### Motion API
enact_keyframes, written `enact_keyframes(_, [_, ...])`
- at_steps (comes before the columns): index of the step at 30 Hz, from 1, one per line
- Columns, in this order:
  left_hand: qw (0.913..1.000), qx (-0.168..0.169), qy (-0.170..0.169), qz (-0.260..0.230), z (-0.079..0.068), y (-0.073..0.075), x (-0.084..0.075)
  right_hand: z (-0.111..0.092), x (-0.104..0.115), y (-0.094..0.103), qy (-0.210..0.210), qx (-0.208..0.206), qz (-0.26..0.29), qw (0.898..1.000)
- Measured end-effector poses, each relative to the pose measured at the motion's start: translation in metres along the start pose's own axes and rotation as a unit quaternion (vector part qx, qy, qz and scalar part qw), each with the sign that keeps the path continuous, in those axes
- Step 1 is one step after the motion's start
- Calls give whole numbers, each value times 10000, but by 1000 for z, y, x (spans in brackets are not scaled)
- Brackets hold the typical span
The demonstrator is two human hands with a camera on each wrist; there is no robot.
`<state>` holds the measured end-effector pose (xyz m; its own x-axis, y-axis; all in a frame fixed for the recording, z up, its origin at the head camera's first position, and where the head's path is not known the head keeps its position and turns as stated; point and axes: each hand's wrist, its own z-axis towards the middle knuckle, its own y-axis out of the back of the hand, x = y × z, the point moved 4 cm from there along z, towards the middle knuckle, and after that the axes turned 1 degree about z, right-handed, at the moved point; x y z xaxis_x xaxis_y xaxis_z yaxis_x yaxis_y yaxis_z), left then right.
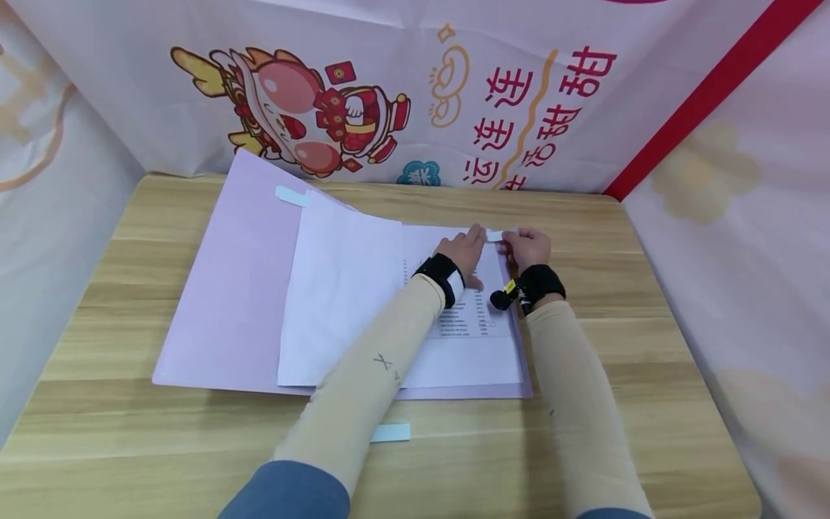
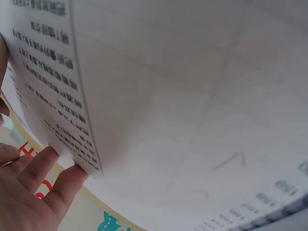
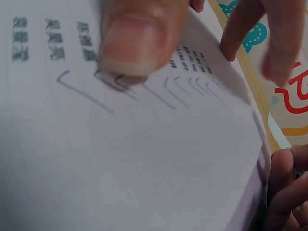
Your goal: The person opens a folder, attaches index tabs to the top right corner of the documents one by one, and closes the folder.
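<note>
A lilac folder (image 1: pixel 220 303) lies spread on the table, with printed sheets (image 1: pixel 467 360) on its right side. My left hand (image 1: pixel 463 254) rests on the top sheet near its upper right corner, fingers extended. In the right wrist view the left thumb (image 3: pixel 137 43) lies over printed lines with pen ticks. My right hand (image 1: pixel 530 249) pinches a small pale blue strip (image 1: pixel 494 236) at that corner, and the strip's left end reaches the left fingertips. The strip also shows as a sliver by the right fingers (image 3: pixel 281 168) in the right wrist view.
A blank white page (image 1: pixel 344 288) is turned over to the left, partly covering the folder. Another pale blue strip (image 1: pixel 290 195) sticks out at its upper left. One more strip (image 1: pixel 391 432) lies on the wooden table (image 1: pixel 648 404) under the left forearm. A printed cloth (image 1: pixel 389 86) hangs behind.
</note>
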<state>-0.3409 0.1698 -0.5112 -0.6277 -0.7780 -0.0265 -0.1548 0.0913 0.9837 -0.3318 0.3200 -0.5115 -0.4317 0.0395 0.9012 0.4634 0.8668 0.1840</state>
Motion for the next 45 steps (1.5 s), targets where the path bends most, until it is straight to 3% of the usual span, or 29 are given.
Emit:
enact_keyframes(6, [9996, 257, -61, 62, -9, 11, -2, -2, 0, -2, -82, -130, -396, 9991])
enact_keyframes(12, [9989, 456, -141, 13, -20, 26, -4, 0, 0, -4, 42, -276, -249, 9993])
enact_keyframes(20, [9981, 567, -180, 129, 2, 9, -2, 12, -5, -7, 44, -378, -393, 9985])
enact_keyframes(28, [9974, 671, -152, 205, 0, 15, -3, 11, -4, -5, -37, -383, -498, 9980])
enact_keyframes(37, [9978, 539, -179, 330, 8, 5, -2, 10, -4, -5, 134, -367, -723, 9966])
enact_keyframes(42, [9982, 426, -179, 394, 11, 2, -2, 10, -3, -3, 408, -484, -1163, 9912])
enact_keyframes(45, [9980, 450, -168, 412, 12, 1, -3, 6, 0, -2, 638, -575, -1682, 9820])
